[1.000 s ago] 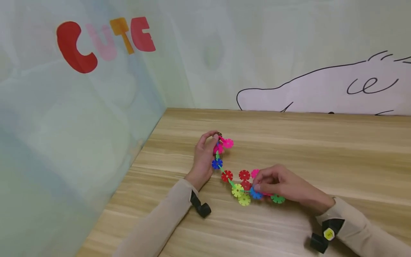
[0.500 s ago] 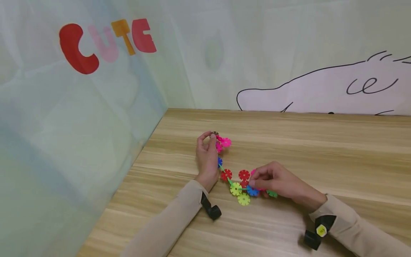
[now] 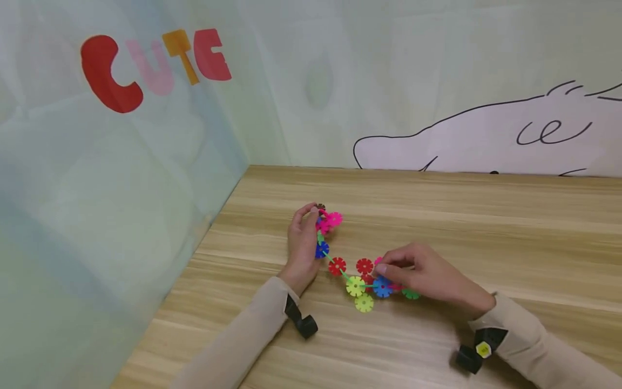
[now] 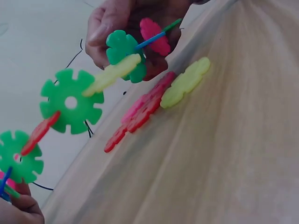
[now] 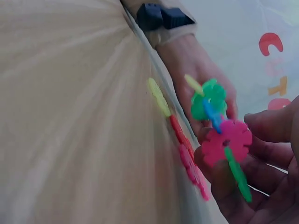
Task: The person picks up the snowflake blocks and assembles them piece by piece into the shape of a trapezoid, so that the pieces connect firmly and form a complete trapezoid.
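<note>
A chain of slotted plastic snowflake discs (image 3: 355, 286) in several colours is stretched between both hands above the table. My left hand (image 3: 302, 240) holds its far left end, where brown and pink discs cluster at the fingertips. Toward the other end, my right hand (image 3: 420, 273) has its fingers curled around the chain. The right wrist view shows a pink disc (image 5: 227, 142) against those fingers, the thumb close beside it, and a green disc (image 5: 238, 175) slotted into it. Green discs (image 4: 71, 101) joined by a red and a yellow one span the left wrist view.
Loose discs, red (image 3: 364, 266) and yellow (image 3: 364, 303), lie on the wooden table (image 3: 510, 232) close under the chain. Some are partly hidden by the right hand. Printed walls (image 3: 301, 81) border the table at the back and left.
Both hands have shifted slightly left, the chain staying stretched between them. The right thumb has moved up off the blue disc, which now shows more fully. The left fingers keep their hold.
</note>
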A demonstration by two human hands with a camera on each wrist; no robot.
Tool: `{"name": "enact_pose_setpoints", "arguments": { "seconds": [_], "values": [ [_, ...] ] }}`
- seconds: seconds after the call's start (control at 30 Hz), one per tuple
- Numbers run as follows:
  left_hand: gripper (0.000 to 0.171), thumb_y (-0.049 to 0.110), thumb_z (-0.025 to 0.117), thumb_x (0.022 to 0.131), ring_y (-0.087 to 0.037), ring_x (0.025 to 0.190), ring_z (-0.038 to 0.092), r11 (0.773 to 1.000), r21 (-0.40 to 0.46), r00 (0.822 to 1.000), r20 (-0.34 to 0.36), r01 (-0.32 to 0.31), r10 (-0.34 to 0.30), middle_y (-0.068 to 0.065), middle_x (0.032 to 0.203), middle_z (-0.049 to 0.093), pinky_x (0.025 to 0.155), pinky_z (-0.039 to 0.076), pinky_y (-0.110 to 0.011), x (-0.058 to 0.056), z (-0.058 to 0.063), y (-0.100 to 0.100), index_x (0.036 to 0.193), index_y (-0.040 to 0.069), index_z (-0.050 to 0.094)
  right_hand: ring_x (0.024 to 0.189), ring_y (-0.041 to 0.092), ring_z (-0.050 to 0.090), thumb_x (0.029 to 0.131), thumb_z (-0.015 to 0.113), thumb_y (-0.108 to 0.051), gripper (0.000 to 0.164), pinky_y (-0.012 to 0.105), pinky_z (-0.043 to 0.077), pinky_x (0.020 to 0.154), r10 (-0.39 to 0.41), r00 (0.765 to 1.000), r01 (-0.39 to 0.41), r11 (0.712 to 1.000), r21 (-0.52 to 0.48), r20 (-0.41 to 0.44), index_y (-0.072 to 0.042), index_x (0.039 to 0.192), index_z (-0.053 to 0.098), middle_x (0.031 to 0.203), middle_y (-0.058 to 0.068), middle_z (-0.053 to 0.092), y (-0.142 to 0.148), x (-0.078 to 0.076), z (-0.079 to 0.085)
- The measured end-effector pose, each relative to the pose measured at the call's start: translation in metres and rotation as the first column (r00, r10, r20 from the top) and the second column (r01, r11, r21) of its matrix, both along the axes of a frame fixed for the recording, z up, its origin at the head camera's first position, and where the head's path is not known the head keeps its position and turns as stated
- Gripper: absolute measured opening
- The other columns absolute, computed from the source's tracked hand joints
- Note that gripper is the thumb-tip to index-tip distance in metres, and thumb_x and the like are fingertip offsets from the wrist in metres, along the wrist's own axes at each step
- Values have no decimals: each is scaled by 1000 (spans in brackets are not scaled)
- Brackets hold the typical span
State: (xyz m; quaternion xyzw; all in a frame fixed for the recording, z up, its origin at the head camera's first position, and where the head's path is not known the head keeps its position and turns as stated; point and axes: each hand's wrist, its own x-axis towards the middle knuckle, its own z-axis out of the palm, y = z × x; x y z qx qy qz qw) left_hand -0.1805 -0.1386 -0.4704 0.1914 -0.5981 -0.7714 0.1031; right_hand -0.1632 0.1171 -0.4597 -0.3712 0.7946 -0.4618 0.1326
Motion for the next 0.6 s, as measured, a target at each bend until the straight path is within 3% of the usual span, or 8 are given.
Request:
{"name": "enact_pose_setpoints", "arguments": {
  "seconds": [0.1, 0.2, 0.3, 0.37, 0.47, 0.6],
  "values": [
    [30, 29, 58, 112, -9, 72, 71, 999, 53, 1000, 6, 8, -8, 2, 117, 71, 75, 60, -22, 5, 1, -6, 137, 15, 65, 77, 6, 67, 107, 67, -21, 16, 23, 57, 76, -66, 998, 66, 998, 9, 2, -18, 103, 83, 85, -8, 75, 2, -3, 1],
    [27, 26, 58, 112, -10, 69, 72, 997, 74, 1000, 0, 25, -25, 1, 109, 72, 70, 62, -24, 8, 0, -7, 134, 12, 65, 75, 9, 68, 106, 68, -21, 15, 24, 57, 70, -170, 985, 170, 985, 8, -5, -15, 106, 83, 86, -5, 77, 5, -6, -2],
    [28, 25, 59, 112, -9, 72, 73, 998, 38, 999, -4, 52, -52, -1, 112, 72, 72, 61, -22, 10, -2, -8, 134, 11, 65, 70, 9, 62, 103, 72, -19, 12, 24, 51, 63, -239, 967, 242, 970, 17, -84, -14, 107, 82, 83, -5, 74, 8, -11, -6],
    [30, 25, 59, 112, -8, 76, 75, 997, 14, 997, -12, 72, -72, -3, 119, 74, 74, 61, -22, 12, -2, -8, 138, 11, 65, 70, 7, 59, 99, 75, -17, 12, 23, 50, 63, -234, 957, 243, 969, 38, -171, -15, 109, 82, 84, -7, 73, 9, -14, -9],
    [36, 25, 58, 112, -8, 79, 76, 995, 5, 994, -37, 100, -100, -6, 120, 75, 74, 60, -21, 12, -4, -8, 143, 8, 62, 69, 3, 53, 95, 80, -17, 17, 22, 46, 62, -159, 949, 192, 977, 96, -273, -16, 112, 82, 88, -9, 69, 10, -19, -12],
    [38, 24, 57, 113, -11, 78, 78, 991, 21, 990, -58, 132, -131, -6, 115, 77, 75, 63, -23, 13, -6, -9, 147, 6, 61, 72, 4, 50, 94, 82, -19, 21, 22, 43, 63, -81, 948, 139, 976, 170, -308, -19, 115, 81, 98, -7, 68, 9, -25, -12]
  ]
}}
